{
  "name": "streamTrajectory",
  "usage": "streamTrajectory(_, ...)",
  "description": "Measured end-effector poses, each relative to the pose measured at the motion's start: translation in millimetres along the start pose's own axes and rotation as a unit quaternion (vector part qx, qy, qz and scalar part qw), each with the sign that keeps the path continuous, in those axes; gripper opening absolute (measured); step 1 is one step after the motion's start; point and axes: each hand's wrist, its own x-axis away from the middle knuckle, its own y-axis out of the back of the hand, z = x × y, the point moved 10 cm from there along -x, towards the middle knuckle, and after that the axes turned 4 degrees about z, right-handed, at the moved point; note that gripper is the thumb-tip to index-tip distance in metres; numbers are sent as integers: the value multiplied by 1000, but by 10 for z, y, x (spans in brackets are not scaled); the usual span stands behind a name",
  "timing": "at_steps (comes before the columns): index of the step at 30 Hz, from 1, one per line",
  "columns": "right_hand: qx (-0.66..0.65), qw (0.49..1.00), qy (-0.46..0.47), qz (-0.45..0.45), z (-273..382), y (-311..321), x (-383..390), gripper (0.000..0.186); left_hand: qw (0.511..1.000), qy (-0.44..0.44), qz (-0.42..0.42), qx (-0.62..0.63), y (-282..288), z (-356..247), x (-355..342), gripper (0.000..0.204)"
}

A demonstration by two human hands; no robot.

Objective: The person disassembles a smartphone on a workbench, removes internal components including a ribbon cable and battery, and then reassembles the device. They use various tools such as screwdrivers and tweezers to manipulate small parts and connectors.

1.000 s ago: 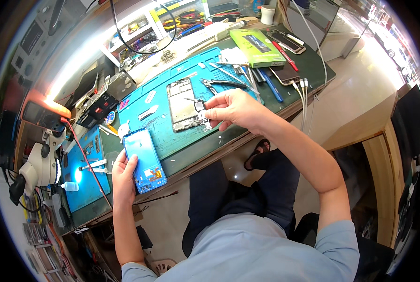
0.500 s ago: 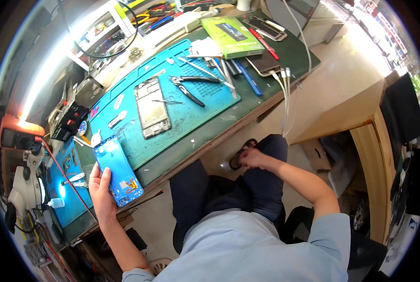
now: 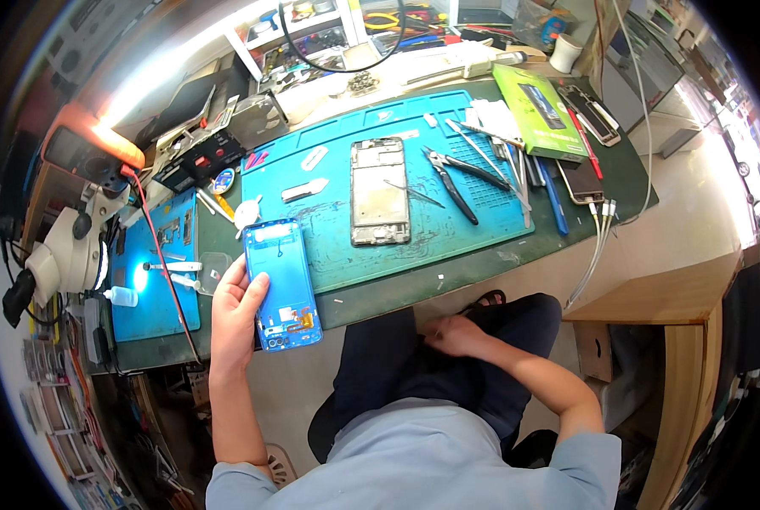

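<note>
My left hand (image 3: 237, 310) grips a blue phone back housing (image 3: 280, 272) by its left edge, thumb on the face towards me. A cutout at its lower end shows a small orange flex cable. The housing is held over the front edge of the bench. My right hand (image 3: 453, 335) hovers over my lap, away from the bench; its fingers are smeared by motion and partly hidden. A bare phone frame (image 3: 378, 197) lies on the blue work mat (image 3: 329, 246), with tweezers (image 3: 417, 194) across its right side. Black-handled pliers (image 3: 461, 183) rest further right.
A green box (image 3: 537, 115) stands at the bench's right, near a red pen (image 3: 586, 144), a blue tool (image 3: 553, 200) and white cables (image 3: 601, 234). To the left are a multimeter (image 3: 91, 151), a black bench unit (image 3: 197, 161) and a smaller blue mat (image 3: 155, 314).
The view has turned, so the bench appears further right and more level. My right hand has come from beside my knee towards the middle of my lap. My left hand keeps hold of the housing.
</note>
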Motion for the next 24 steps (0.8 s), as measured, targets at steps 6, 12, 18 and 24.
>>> streamTrajectory(6,-205,936,261,-119,1952,1894,912,18,1000,8,1,21,-23,-11,-11,46)
streamTrajectory(12,217,838,124,-485,1900,2998,689,29,999,12,17,43,-7,-19,-26,46)
streamTrajectory(18,247,829,118,-488,1905,2978,607,28,998,8,18,54,18,12,-44,47)
streamTrajectory(24,-324,922,212,20,1843,2084,923,16,996,11,15,83,132,44,-12,46)
